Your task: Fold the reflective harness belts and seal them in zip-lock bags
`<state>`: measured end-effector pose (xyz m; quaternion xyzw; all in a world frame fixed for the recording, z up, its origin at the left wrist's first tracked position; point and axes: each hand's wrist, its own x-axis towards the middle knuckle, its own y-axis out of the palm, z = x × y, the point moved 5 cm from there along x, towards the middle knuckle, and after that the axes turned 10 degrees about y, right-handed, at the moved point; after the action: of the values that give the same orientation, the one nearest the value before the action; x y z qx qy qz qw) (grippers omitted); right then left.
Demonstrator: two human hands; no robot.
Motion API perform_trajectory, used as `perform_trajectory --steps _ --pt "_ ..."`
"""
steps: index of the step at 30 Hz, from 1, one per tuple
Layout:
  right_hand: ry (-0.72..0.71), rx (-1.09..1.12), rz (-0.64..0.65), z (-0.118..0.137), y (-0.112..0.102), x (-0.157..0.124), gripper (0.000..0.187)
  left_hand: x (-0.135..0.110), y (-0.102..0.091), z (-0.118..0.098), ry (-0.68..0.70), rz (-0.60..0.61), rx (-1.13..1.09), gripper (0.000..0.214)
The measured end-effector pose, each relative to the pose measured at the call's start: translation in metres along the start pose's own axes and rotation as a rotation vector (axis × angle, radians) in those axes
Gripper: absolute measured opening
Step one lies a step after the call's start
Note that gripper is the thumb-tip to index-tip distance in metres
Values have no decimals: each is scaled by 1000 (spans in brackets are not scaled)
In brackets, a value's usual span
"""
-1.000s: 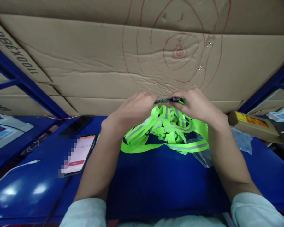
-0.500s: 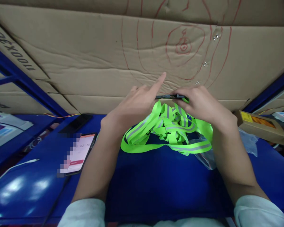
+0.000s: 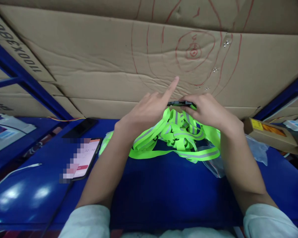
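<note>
A black plastic buckle is held level between my two hands, in front of the cardboard. My left hand is closed at the buckle's left end, its index finger stretched up and away; the other fingertips are hidden behind the hand. At the right end, my right hand pinches the buckle between thumb and fingers, with a bit of green webbing beside it. Neon-green reflective straps with grey stripes hang and lie in a tangled heap below both hands, on the blue table.
Left of my forearm lie a lit phone, a dark phone and a white cable. A clear plastic bag and a cardboard box are on the right. A large cardboard sheet with red rings stands behind.
The view has shifted slightly, and my left hand sits a little farther right in it. Both hands keep their hold on the buckle. Some green material now shows left of my left forearm.
</note>
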<state>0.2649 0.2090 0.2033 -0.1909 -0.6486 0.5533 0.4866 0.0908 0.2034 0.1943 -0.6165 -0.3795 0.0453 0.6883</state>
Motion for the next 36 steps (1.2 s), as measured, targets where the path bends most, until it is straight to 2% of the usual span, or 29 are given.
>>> perform_trajectory --steps 4,8,11,14,18,21,25,27,29,31,34,36 --pt "-34 23 96 3 13 0 28 1 14 -9 8 79 -27 83" --pt "-26 34 140 -2 14 1 27 6 21 -4 31 107 -105 82" --pt "-8 110 78 -9 4 3 26 10 17 8 34 48 -168 90" --pt "3 214 -29 -15 -5 4 31 11 12 19 104 -25 -279 98" --pt "-85 349 -179 -18 -7 8 38 12 20 34 172 -75 -716 99" --pt "-135 472 -267 -21 -2 12 38 15 31 43 98 -123 -1079 102" --pt "-86 633 -341 -27 3 19 29 20 41 41 -7 -209 -1372 101" --pt "-46 717 -353 -31 4 22 29 23 45 38 -55 -217 -1475 94" --pt "-20 821 -309 -35 5 22 39 25 47 37 -121 -218 -1527 77" --pt "-7 942 -180 -39 9 20 60 25 47 39 -170 -252 -1556 61" --pt "11 1143 63 -43 21 17 86 23 39 40 -185 -308 -1595 54" --pt "34 1280 185 -44 33 16 88 22 33 38 -174 -291 -1603 50"
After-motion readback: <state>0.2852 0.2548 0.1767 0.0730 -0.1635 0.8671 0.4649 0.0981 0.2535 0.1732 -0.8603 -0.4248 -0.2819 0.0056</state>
